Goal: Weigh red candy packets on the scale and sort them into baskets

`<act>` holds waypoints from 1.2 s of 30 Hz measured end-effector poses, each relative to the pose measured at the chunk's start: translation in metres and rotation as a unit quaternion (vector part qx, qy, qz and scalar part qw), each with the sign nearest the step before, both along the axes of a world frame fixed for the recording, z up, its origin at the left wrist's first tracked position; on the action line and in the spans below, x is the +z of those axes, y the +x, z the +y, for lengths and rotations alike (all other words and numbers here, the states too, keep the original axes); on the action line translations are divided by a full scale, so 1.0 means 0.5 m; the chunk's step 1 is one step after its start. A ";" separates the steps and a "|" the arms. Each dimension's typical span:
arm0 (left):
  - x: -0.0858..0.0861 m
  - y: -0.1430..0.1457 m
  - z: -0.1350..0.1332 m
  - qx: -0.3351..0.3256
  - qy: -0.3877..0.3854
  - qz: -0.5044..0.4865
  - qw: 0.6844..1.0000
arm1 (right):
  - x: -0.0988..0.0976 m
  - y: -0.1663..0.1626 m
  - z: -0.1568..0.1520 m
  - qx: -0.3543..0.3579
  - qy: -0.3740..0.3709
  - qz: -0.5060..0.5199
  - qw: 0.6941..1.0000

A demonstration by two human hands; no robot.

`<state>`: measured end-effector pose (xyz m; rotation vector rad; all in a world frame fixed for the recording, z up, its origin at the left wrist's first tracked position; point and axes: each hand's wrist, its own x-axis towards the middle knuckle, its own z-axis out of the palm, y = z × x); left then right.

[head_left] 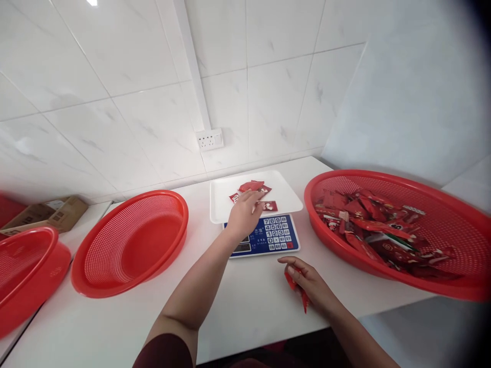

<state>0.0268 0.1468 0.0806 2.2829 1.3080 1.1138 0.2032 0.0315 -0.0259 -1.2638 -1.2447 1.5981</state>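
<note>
My left hand reaches over the white tray of a digital scale. Its fingers are stretched out and apart, at the edge of a small pile of red packets. One flat red packet lies on the tray just beside the thumb. Below the tray, the blue keypad panel is partly covered by my left wrist. My right hand is closed round a red packet above the table, to the right of the scale's front. Part of that packet is hidden by the fingers.
On the right, a large red basket holds many red packets. Another red basket stands left of the scale, with one more red basket and a cardboard box farther left. A tiled wall with a socket rises behind the table.
</note>
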 end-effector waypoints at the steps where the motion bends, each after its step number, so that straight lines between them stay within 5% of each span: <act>1: 0.002 -0.009 -0.010 0.009 -0.012 -0.037 0.999 | 0.000 0.001 -0.001 0.001 -0.003 0.003 1.000; 4: -0.004 -0.042 -0.063 0.041 -0.099 -0.203 0.973 | 0.001 0.005 -0.001 0.012 -0.007 0.005 1.000; 7: -0.041 -0.062 -0.140 0.019 -0.263 -0.321 0.909 | 0.001 0.004 0.000 0.022 0.000 -0.006 1.000; 11: -0.111 -0.047 -0.241 -0.068 -0.483 -0.360 0.795 | 0.004 -0.013 0.000 -0.006 0.017 -0.034 0.999; 15: -0.157 -0.013 -0.289 -0.124 -0.558 -0.362 0.737 | 0.010 -0.044 -0.007 -0.098 0.039 -0.032 0.994; 21: -0.171 0.013 -0.285 -0.151 -0.569 -0.390 0.708 | 0.018 -0.076 -0.021 -0.199 0.076 -0.037 0.976; 29: -0.177 0.003 -0.284 -0.079 -0.557 -0.428 0.707 | 0.026 -0.086 -0.026 -0.095 0.111 -0.082 0.986; 36: -0.176 -0.010 -0.278 -0.032 -0.544 -0.459 0.702 | 0.047 -0.075 -0.021 -0.038 0.048 -0.049 0.997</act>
